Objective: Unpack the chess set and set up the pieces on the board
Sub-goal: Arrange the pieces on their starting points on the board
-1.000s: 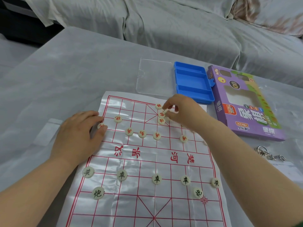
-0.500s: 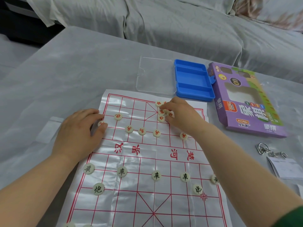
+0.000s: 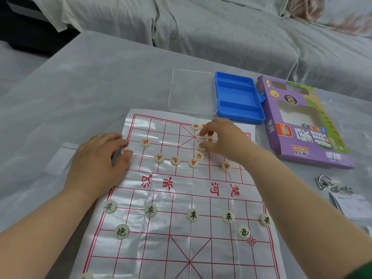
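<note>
A thin plastic chess board [image 3: 181,198] with red grid lines lies on the grey table. Cream round pieces with red characters [image 3: 159,158] sit on its far half, and pieces with black characters [image 3: 192,215] stand on its near half. My right hand [image 3: 223,139] hovers over the far middle of the board, its fingertips pinched on a red-marked piece [image 3: 209,139]. My left hand [image 3: 100,162] rests flat on the board's left edge, with the thumb and forefinger touching a red-marked piece [image 3: 125,151] there.
An open blue plastic case [image 3: 238,99] with a clear lid [image 3: 192,91] lies beyond the board. A purple cardboard box [image 3: 306,121] lies at the right, with metal rings [image 3: 330,185] and a paper slip [image 3: 352,204] nearer. A sheet-covered sofa [image 3: 221,27] runs behind the table.
My right hand has shifted slightly toward me over the far middle cluster and now pinches one red piece. My left hand has stayed on the board's left edge.
</note>
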Action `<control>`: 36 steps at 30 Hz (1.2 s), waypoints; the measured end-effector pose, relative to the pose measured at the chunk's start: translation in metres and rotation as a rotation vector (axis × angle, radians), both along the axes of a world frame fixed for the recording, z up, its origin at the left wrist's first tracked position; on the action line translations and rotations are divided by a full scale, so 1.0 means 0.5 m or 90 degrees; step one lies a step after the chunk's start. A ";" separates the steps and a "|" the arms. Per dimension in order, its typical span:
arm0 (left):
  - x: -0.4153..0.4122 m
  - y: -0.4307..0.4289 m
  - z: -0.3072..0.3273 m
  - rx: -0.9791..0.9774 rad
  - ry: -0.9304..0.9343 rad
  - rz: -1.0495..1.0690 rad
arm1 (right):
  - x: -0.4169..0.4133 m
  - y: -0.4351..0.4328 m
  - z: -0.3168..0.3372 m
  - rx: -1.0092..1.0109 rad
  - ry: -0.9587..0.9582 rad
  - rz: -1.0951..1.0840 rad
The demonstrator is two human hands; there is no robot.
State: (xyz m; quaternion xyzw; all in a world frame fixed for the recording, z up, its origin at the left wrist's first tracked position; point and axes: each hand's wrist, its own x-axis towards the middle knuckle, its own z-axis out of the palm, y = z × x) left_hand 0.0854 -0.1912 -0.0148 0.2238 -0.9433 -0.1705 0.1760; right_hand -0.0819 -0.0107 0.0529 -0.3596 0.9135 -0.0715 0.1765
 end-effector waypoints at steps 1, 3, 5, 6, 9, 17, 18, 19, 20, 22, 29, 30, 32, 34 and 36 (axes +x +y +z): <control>0.000 0.000 0.000 -0.001 0.000 0.001 | -0.004 -0.002 0.003 -0.015 0.009 -0.001; -0.002 0.000 0.000 -0.004 -0.003 -0.001 | -0.013 -0.012 0.003 -0.031 0.037 -0.002; -0.001 -0.001 0.000 -0.006 -0.006 -0.002 | -0.022 -0.028 -0.003 -0.021 0.072 0.002; -0.001 -0.001 0.000 -0.007 -0.005 -0.003 | -0.026 -0.036 -0.007 -0.010 0.090 0.006; 0.000 -0.002 -0.002 -0.010 -0.001 -0.005 | -0.035 -0.058 -0.017 0.035 0.132 0.036; -0.002 -0.004 -0.006 0.001 0.005 -0.004 | -0.034 -0.079 -0.020 0.041 0.125 0.038; -0.002 -0.004 -0.006 0.001 0.005 -0.004 | -0.031 -0.084 -0.019 0.033 0.114 0.044; -0.001 -0.004 -0.005 0.002 0.004 -0.005 | -0.027 -0.090 -0.019 0.027 0.104 0.050; -0.001 -0.004 -0.005 0.002 0.004 -0.005 | -0.023 -0.096 -0.019 0.022 0.094 0.053; -0.001 -0.004 -0.005 0.000 0.004 -0.006 | -0.016 -0.108 -0.024 0.016 0.076 0.052; -0.001 -0.004 -0.005 0.003 0.009 -0.005 | -0.012 -0.060 0.008 -0.024 0.023 0.034; -0.001 -0.003 -0.005 0.003 0.012 -0.004 | -0.012 -0.044 0.012 -0.007 0.020 0.045; -0.001 -0.002 -0.004 0.003 0.011 -0.003 | -0.007 -0.018 0.016 0.040 0.015 0.072; 0.000 -0.001 -0.003 0.005 0.006 -0.001 | -0.003 -0.007 0.010 0.078 0.021 0.094; 0.000 -0.001 -0.003 0.001 0.004 -0.001 | -0.002 -0.007 0.003 0.092 0.033 0.103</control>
